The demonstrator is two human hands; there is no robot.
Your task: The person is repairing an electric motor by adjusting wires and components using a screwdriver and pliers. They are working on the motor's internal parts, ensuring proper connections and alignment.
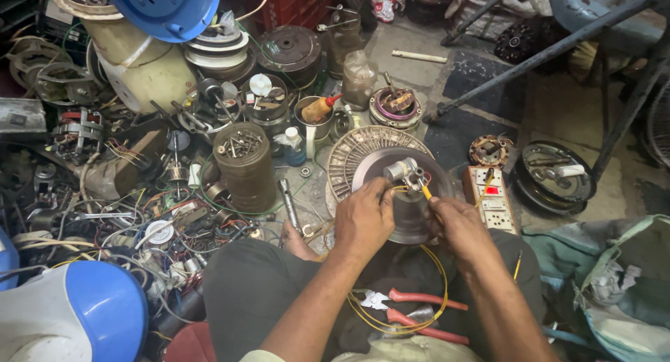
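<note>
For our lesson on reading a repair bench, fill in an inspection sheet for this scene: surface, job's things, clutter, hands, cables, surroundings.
Surface: bare concrete floor, dusty; the person sits on it.
Job's things: round motor with a grey shaft end on top, yellow wire looping down to the lap.
Clutter: brown can of screws, oil bottle, motor parts, red pliers in the lap.
Hands: left hand and right hand both pinch the wire at the motor's top.
Cables: tangled wires at left.
Surroundings: switch board at right, blue fan housing, metal frame.
</note>
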